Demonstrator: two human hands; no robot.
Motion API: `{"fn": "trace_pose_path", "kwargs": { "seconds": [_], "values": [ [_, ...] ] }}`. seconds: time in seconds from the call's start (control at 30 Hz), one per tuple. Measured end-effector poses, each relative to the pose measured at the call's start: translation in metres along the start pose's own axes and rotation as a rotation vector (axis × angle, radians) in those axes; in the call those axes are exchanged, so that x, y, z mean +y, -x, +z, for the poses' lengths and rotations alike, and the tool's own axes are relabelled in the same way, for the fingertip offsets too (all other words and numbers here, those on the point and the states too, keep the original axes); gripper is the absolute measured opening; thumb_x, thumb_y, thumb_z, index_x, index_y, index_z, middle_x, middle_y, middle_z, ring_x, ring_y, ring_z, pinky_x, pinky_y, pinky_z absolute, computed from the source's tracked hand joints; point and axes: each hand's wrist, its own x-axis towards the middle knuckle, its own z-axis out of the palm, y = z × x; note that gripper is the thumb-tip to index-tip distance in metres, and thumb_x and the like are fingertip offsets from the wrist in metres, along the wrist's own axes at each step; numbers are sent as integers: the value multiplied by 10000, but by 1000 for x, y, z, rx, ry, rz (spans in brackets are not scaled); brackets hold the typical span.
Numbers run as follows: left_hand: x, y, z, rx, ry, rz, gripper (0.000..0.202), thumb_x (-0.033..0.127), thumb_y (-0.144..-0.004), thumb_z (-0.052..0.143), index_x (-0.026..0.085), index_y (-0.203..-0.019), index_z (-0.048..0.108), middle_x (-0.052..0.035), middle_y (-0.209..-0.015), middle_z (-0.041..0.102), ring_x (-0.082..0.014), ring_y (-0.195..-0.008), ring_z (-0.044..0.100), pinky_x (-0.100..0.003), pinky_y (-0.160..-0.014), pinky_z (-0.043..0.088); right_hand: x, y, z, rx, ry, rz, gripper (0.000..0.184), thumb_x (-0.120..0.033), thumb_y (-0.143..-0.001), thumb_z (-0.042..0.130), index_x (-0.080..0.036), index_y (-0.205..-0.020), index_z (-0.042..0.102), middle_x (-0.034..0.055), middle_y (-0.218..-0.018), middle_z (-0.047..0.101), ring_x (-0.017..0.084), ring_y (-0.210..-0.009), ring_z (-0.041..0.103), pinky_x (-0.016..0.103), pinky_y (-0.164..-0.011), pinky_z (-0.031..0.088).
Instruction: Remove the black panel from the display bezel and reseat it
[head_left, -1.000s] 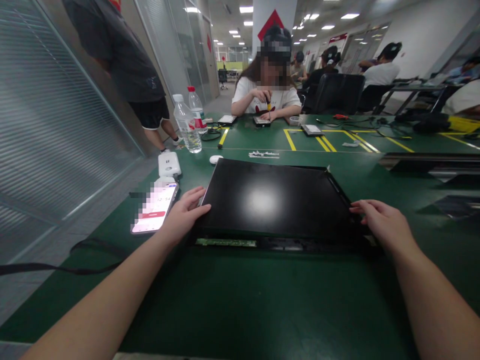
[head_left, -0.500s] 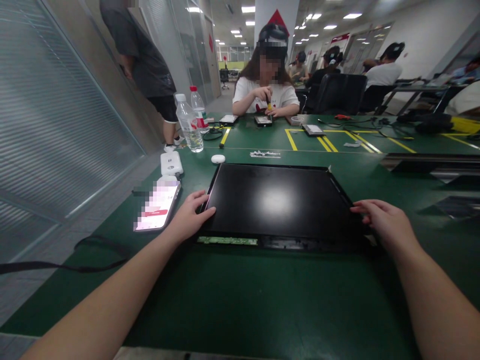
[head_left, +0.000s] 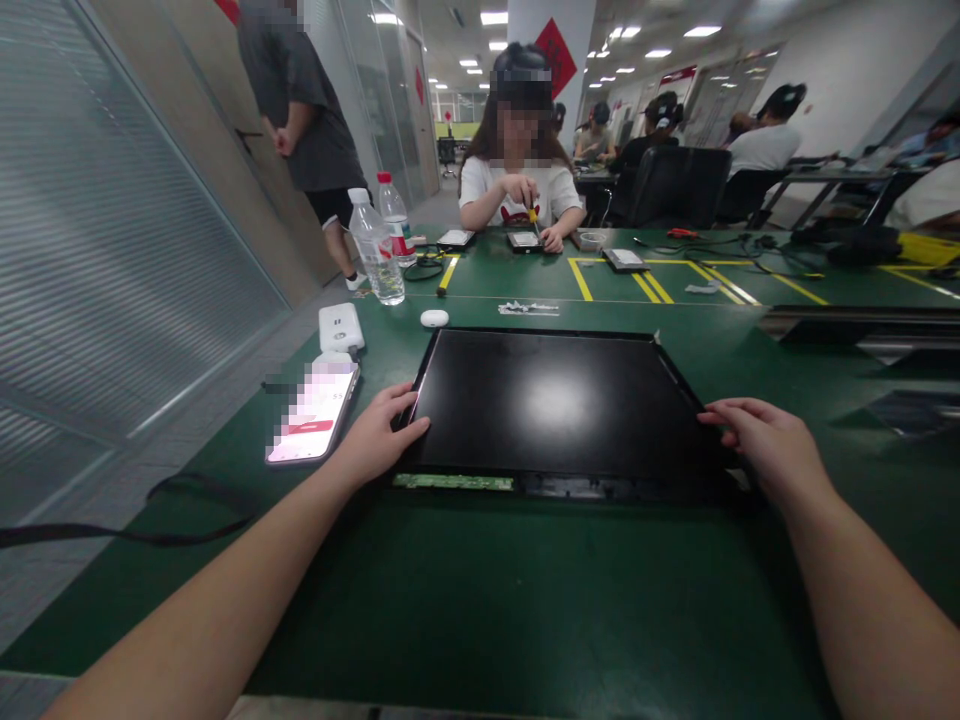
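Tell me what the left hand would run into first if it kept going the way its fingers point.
The black screen panel: the left hand points right and a little away, fingers resting on the panel's left edge. Beyond that the panel's top looks bare, though depth is hard to judge.

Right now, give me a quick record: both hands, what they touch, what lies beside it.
Left hand: on left edge of black panel, thumb on top; grip underneath hidden
Right hand: on its right edge, fingers curled; grip hidden too
Panel: lying on green table, green circuit strip bare along near edge
Left of panel: phone, screen lit; white device beyond
Across table: person with a screwdriver
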Motion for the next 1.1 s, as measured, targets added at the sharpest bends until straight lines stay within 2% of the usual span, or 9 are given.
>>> {"fn": "trace_pose_path", "kwargs": {
  "seconds": [0.1, 0.4, 0.63, 0.83, 1.1],
  "values": [
    [-1, 0, 0, -2, -5, 7, 650, 540, -906, 633, 168, -1427, 744, -177, -1685, 548, -420, -1543, 534, -572, -1308, 399, -5, 3, -1, 1, -28, 62, 382, -527, -631, 710, -215, -841, 775, 115, -900, 832, 158, -604, 523, 334, -591, 386],
    [-4, 0, 4, 6, 9, 55, 617, 553, -902, 650, 205, -1399, 766, -153, -1659, 557, -418, -1559, 501, -562, -1329, 366, -9, 6, -2, -5, 8, 92, 367, -500, -629, 709, -223, -860, 779, 93, -928, 831, 187, -658, 547, 379, -698, 436],
    [1, 1, 6, 10, -8, 63, 579, 503, -911, 635, 174, -1367, 773, -187, -1657, 549, -437, -1561, 491, -601, -1331, 349, -5, 2, -3, -11, 78, 79, 371, -513, -614, 700, -237, -847, 786, 66, -887, 813, 213, -693, 593, 406, -766, 450],
    [0, 1, 4, 21, 50, -13, 631, 539, -878, 670, 162, -1375, 765, -187, -1676, 540, -428, -1559, 506, -565, -1327, 368, -6, 1, -3, -4, 73, 79, 345, -505, -611, 711, -246, -826, 787, 43, -818, 784, 212, -688, 591, 400, -746, 442],
    [-3, 1, 4, 43, 187, -54, 705, 582, -801, 733, 165, -1368, 781, -187, -1678, 558, -422, -1551, 526, -570, -1316, 383, -7, 3, -3, -11, 32, 94, 343, -482, -589, 734, -237, -821, 793, 50, -839, 791, 192, -666, 570, 390, -722, 448]
  ]
}}
